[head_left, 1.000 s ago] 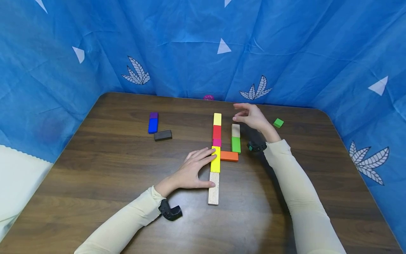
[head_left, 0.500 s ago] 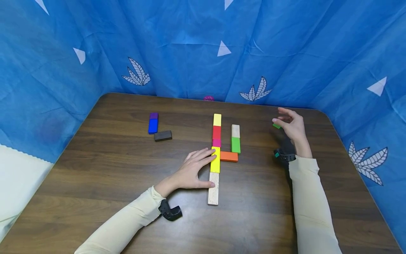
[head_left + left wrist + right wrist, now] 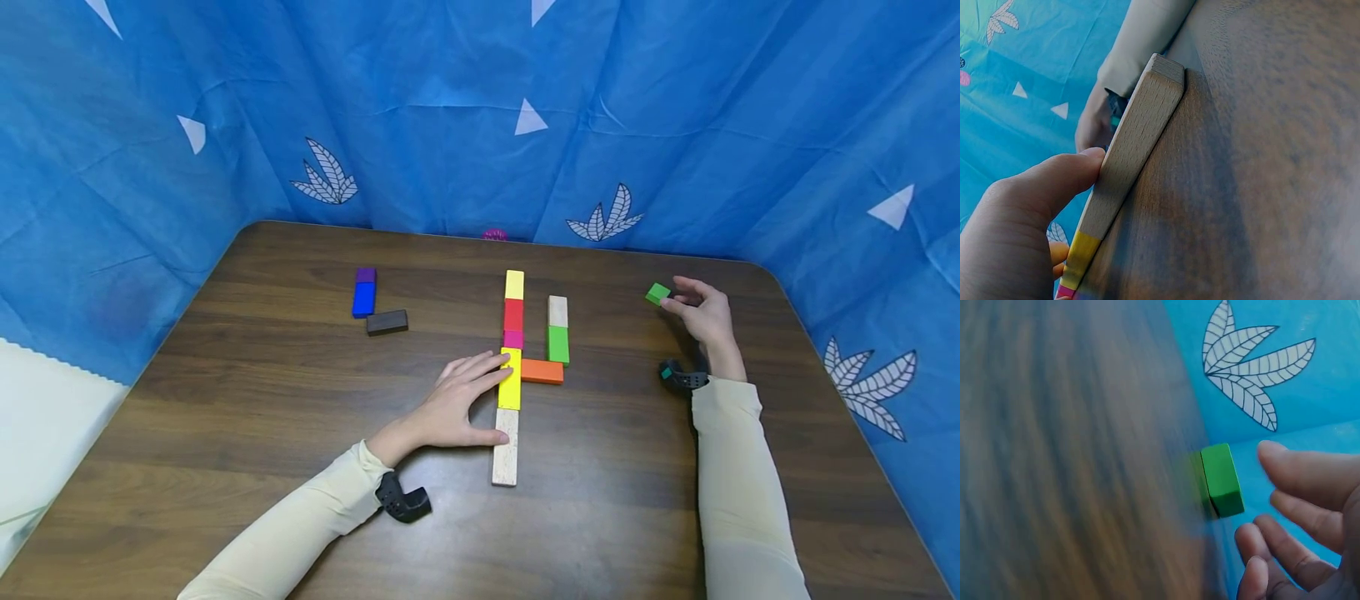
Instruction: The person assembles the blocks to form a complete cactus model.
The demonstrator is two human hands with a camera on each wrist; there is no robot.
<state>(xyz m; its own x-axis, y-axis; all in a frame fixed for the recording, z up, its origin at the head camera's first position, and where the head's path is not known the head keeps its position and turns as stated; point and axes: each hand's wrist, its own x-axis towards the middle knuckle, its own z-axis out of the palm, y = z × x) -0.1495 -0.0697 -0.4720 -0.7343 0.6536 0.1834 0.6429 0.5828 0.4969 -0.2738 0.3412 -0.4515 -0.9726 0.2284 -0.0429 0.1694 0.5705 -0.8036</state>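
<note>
My left hand (image 3: 455, 406) lies spread along the row of blocks, fingertips on the bright yellow block (image 3: 510, 392) and thumb on the long plain wooden block (image 3: 505, 462). In the left wrist view the thumb tip rests on the edge of that wooden block (image 3: 1138, 137). Over at the right, my right hand (image 3: 707, 313) is beside a small green block (image 3: 657, 292), thumb and fingers parted. The right wrist view shows a gap between its fingertips and the green block (image 3: 1223, 480). Pale yellow (image 3: 514, 284), red (image 3: 513, 314) and pink (image 3: 513, 339) blocks continue the row.
An orange block (image 3: 542, 372) juts right from the row. Near its end, a longer green block (image 3: 558, 345) leads to a plain wooden one (image 3: 557, 311). Purple (image 3: 366, 275), blue (image 3: 363, 299) and dark grey (image 3: 387, 322) blocks sit left. Blue curtain (image 3: 435, 125) hangs behind the table.
My right hand has moved right from above the short wooden block to the small green block, then slightly back toward me, uncovering it. The left hand stays put.
</note>
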